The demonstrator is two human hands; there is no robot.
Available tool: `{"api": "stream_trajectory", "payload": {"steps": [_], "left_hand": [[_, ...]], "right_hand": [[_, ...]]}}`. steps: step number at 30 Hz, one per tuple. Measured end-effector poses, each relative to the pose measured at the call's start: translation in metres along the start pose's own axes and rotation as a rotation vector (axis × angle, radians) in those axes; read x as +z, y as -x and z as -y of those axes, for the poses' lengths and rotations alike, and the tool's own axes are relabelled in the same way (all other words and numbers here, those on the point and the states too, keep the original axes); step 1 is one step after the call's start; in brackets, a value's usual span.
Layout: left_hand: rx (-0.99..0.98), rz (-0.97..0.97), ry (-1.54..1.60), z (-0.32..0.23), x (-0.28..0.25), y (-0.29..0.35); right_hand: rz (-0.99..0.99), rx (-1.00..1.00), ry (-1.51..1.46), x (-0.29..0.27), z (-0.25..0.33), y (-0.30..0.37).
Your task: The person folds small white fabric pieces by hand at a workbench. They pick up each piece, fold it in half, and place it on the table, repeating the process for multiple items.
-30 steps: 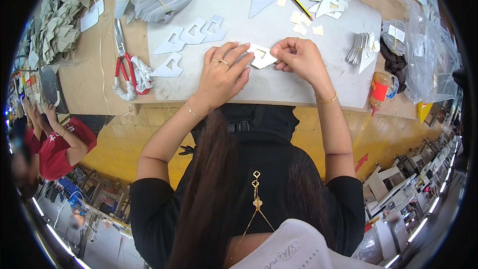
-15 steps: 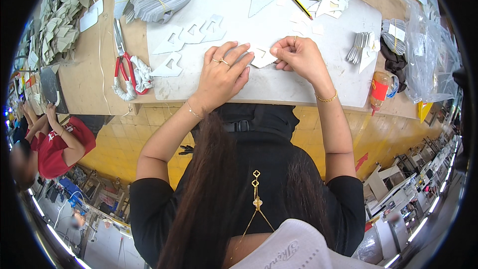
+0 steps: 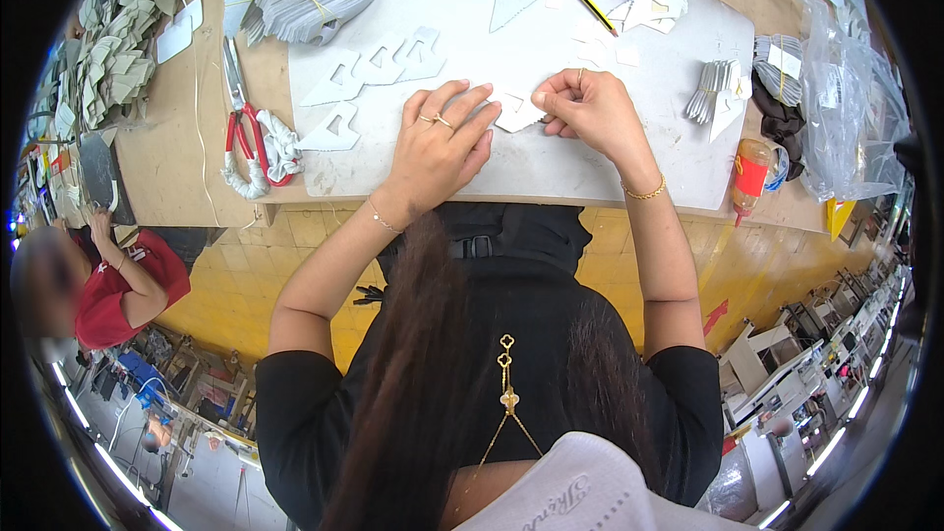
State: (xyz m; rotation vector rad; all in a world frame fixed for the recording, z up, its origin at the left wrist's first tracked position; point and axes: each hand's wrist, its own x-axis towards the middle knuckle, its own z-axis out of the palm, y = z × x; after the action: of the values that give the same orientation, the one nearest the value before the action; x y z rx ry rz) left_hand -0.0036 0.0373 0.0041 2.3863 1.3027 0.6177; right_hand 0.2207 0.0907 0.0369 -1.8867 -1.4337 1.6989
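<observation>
We are pinching with the right hand (image 3: 590, 108), its thumb and forefinger closed together on the right corner of a white piece (image 3: 516, 115), the other fingers curling in; how hard we are squeezing, we cannot tell. We are leaving the left hand (image 3: 442, 138) loosely open, fingers bent and apart, its fingertips resting at the piece's left edge; whether they are pressing down is hidden. The white piece is lying between the two hands, over the pale mat (image 3: 659, 79). If we are bearing too lightly on the left, it could be swivelling under a tug from the pinch; if we are pulling too hard, that thin corner could be creasing. Glare is washing out the edges, so we could be misjudging the alignment. Farther left, we are risking a sleeve or wrist dragging the single notched piece (image 3: 334, 128) and the overlapping row (image 3: 379, 64) askew, since they are seemingly lying loose. Beyond the right hand, we are keeping pale scraps (image 3: 626, 55) near a fanned white stack (image 3: 657, 5), where a careless reach could be scattering both. At the near right edge, a red-labelled bottle (image 3: 749, 177) could be tipping if our forearm were swinging wide.
</observation>
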Motion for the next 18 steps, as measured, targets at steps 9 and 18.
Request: {"api": "stream_trajectory", "payload": {"steps": [9, 18], "left_hand": [[0.007, -0.013, 0.003, 0.0007, 0.0006, -0.0002], [0.011, -0.008, -0.012, 0.0008, 0.0012, 0.0001]], "right_hand": [[-0.018, -0.029, 0.026, 0.0021, 0.0005, 0.0005], [-0.017, -0.031, 0.047, 0.0033, 0.0001, 0.0004]]}}
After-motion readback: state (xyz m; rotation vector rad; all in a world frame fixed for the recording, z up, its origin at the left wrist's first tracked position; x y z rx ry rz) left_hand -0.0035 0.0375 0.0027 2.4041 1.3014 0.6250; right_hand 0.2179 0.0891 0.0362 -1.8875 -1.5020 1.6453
